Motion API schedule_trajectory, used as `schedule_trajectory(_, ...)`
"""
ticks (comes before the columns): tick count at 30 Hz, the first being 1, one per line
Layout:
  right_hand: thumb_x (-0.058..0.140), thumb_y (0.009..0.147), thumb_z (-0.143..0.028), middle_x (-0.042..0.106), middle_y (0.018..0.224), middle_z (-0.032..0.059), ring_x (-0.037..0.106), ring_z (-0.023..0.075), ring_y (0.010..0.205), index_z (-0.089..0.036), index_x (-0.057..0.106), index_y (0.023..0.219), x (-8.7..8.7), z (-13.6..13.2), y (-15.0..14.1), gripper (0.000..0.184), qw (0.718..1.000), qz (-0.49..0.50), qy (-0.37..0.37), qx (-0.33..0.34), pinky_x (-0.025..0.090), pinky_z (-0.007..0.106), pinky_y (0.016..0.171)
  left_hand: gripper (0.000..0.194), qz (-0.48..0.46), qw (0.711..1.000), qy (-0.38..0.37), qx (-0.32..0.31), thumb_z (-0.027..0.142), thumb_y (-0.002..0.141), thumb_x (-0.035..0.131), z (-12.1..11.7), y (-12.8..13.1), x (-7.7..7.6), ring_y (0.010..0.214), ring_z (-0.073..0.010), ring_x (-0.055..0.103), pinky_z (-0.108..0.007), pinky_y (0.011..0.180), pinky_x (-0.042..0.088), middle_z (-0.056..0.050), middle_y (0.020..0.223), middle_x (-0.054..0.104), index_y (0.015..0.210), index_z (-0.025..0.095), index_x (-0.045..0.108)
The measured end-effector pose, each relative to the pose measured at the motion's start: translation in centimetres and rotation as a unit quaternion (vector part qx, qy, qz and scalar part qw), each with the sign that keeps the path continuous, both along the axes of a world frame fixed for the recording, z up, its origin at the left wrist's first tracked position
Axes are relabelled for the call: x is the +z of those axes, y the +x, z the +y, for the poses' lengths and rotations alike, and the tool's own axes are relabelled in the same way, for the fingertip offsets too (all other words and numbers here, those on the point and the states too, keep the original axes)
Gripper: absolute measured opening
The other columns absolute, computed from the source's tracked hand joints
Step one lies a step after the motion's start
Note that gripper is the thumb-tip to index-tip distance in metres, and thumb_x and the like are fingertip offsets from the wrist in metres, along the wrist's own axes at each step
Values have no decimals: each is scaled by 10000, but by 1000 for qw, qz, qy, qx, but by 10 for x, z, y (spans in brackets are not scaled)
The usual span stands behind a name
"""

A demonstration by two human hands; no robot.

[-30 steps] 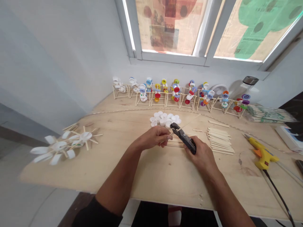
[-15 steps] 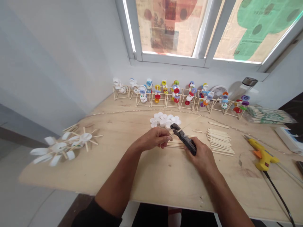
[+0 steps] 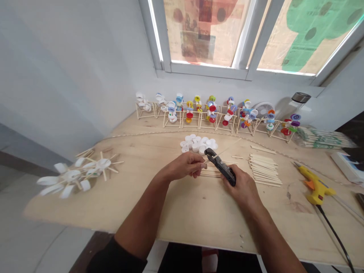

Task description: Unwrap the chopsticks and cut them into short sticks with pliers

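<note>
Right now, the left hand (image 3: 184, 167) is pinching a thin wooden stick (image 3: 228, 146) against the head of a black plier-style cutter (image 3: 220, 167), which the right hand (image 3: 241, 187) is gripping with closed fingers, the 2 hands working just above loose sticks (image 3: 210, 173) on a plywood board (image 3: 199, 208). A slipping pinch could be splintering the stick or sending it flying.

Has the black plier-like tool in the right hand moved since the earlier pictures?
No: the black plier-like tool in the right hand keeps its place against the pile of white bottle caps, with no clear shift any way.
</note>
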State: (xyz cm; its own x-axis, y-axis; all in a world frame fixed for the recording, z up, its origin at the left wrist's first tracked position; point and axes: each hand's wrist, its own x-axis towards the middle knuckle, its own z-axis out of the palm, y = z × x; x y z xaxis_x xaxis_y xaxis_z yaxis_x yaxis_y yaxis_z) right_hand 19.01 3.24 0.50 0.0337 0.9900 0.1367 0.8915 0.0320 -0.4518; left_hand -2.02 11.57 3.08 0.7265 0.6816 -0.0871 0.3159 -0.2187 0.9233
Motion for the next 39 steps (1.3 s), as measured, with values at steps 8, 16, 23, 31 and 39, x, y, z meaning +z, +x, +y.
schedule_trajectory(8,503,785,-332,654,719,18,597,198,646,-236,543,857,-2,1,0,126,999,-30,-17,-9,321,241,541,310,15,1000,-8,16,392,818,485,0,-1,-1,516,-84,515,-198,516,407,12,543,559,642,150,569)
schedule_trajectory(16,488,804,-367,641,671,19,577,188,592,-235,527,817,-5,1,-2,138,998,-57,-19,-20,274,241,508,317,10,1000,-2,9,373,818,498,0,-1,3,497,-77,496,-196,514,399,21,517,548,597,151,550)
schedule_trajectory(23,500,797,-379,628,651,23,556,185,575,-236,541,819,-6,2,-2,150,996,-82,-28,-34,251,240,499,294,-1,1000,5,9,332,817,505,1,-1,2,484,-70,483,-196,507,402,28,514,543,590,148,540)
schedule_trajectory(31,512,796,-383,602,622,18,506,160,540,-228,543,788,-3,3,-5,158,992,-105,-44,-51,220,228,486,261,-7,1000,2,7,334,806,508,4,-2,-3,479,-67,484,-195,498,395,30,522,551,640,143,570)
schedule_trajectory(39,488,809,-409,591,617,26,490,163,545,-227,544,791,-3,2,-5,192,988,-132,-53,-60,213,231,490,257,-22,1000,-18,13,349,792,529,5,-2,-7,486,-77,508,-201,491,390,25,532,563,648,143,579)
